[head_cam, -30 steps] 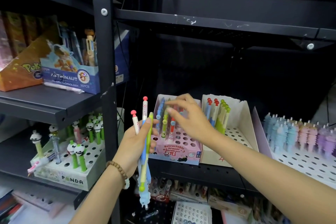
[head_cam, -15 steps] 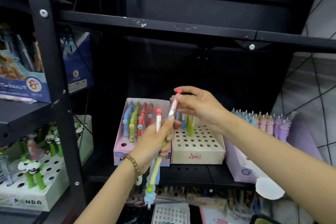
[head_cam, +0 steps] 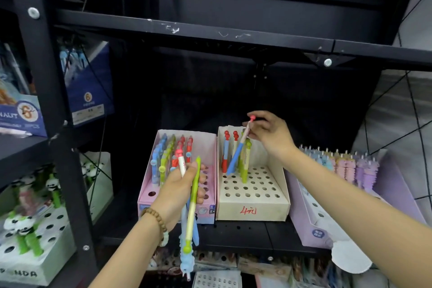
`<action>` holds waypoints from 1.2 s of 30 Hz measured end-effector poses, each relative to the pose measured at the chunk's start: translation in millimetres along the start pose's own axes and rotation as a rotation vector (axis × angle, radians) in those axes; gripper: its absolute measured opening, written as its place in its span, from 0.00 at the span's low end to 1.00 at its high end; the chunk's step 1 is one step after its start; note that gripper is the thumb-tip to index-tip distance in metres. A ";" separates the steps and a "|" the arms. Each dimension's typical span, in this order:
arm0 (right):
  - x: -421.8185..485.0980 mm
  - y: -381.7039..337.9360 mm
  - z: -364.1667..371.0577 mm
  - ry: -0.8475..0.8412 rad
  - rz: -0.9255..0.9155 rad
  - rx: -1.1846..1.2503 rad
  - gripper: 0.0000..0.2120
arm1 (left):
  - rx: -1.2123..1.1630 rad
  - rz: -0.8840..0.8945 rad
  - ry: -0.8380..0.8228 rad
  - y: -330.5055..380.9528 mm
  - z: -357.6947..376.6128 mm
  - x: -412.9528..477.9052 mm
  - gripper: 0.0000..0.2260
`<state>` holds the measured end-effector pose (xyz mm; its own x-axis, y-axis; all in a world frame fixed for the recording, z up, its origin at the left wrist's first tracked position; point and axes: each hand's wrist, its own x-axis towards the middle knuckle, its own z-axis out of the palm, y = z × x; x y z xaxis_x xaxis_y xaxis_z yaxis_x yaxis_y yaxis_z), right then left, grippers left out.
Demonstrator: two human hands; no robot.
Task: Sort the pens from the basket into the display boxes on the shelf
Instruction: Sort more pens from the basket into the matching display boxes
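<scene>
My left hand (head_cam: 180,190) grips a bunch of pens (head_cam: 192,203) in front of the pink display box (head_cam: 211,147); a green one and a white one with a red cap stand out. My right hand (head_cam: 271,133) pinches the top of a blue-and-white pen with a red cap (head_cam: 238,148), which leans with its tip down in the back rows of the cream display box (head_cam: 252,208). That box holds a few red-capped and green pens at its back. The pink box holds rows of blue, green and red pens. No basket is in view.
A lilac box (head_cam: 397,196) of pastel pens stands at the right of the black shelf (head_cam: 245,229). A black upright post (head_cam: 53,124) rises at the left, with a panda pen box (head_cam: 35,262) and blue astronaut boxes (head_cam: 91,91) beyond it. More stock lies below.
My right hand took one red-capped pen from the bunch in my left hand and carried it right, over the cream box, where its tip now points down among the pens.
</scene>
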<state>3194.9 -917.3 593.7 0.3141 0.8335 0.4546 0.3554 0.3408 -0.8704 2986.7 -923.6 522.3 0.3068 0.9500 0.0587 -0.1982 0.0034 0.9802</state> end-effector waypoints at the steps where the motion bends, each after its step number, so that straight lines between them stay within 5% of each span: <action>1: 1.9 2.3 0.5 -0.009 -0.009 -0.034 0.09 | -0.012 0.000 0.000 -0.2 0.5 0.9 0.13; 25: 9.3 13.3 -5.7 -0.145 -0.075 -0.232 0.08 | -0.110 -0.027 -0.030 -8.7 10.5 11.1 0.11; 36: 8.3 18.9 9.6 -0.172 -0.149 -0.837 0.10 | -0.145 -0.036 -0.037 -6.9 10.3 13.2 0.11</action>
<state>3195.8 -899.7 579.2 0.0989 0.8828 0.4592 0.9345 0.0762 -0.3476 3001.7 -914.3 518.2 0.3494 0.9364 0.0337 -0.3184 0.0849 0.9441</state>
